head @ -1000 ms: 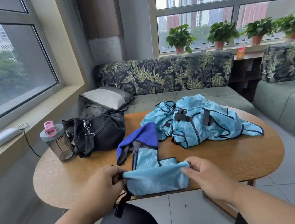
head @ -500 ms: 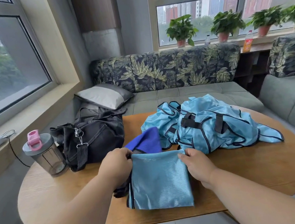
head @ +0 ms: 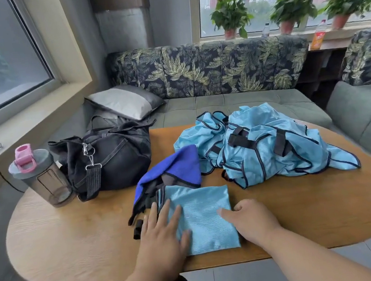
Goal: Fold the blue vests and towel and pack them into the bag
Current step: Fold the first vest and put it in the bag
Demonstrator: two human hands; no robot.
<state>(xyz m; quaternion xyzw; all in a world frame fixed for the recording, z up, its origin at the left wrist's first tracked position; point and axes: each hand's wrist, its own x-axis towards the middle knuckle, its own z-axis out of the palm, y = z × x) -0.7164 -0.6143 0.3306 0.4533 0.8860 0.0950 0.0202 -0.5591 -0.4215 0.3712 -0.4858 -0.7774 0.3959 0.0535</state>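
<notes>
A folded light-blue vest (head: 203, 215) lies flat near the front edge of the oval wooden table (head: 75, 242). My left hand (head: 162, 239) presses flat on its left side with the fingers spread. On the vest's right edge rests my right hand (head: 248, 221), fingers loosely bent and holding nothing. A dark-blue towel (head: 176, 167) lies crumpled just behind the folded vest. Further back to the right sits a heap of unfolded light-blue vests (head: 264, 144) with black trim. The black bag (head: 110, 161) stands at the back left of the table.
A grey shaker bottle with a pink cap (head: 39, 177) stands left of the bag. A leaf-patterned sofa (head: 208, 69) with a grey pillow (head: 123, 101) runs behind the table. Potted plants (head: 230, 15) line the window sill. Black straps (head: 139, 227) poke out left of the folded vest.
Both hands folded the vest's near edge away from me, let go of its corners, and now lie flat on it, nearer to me.
</notes>
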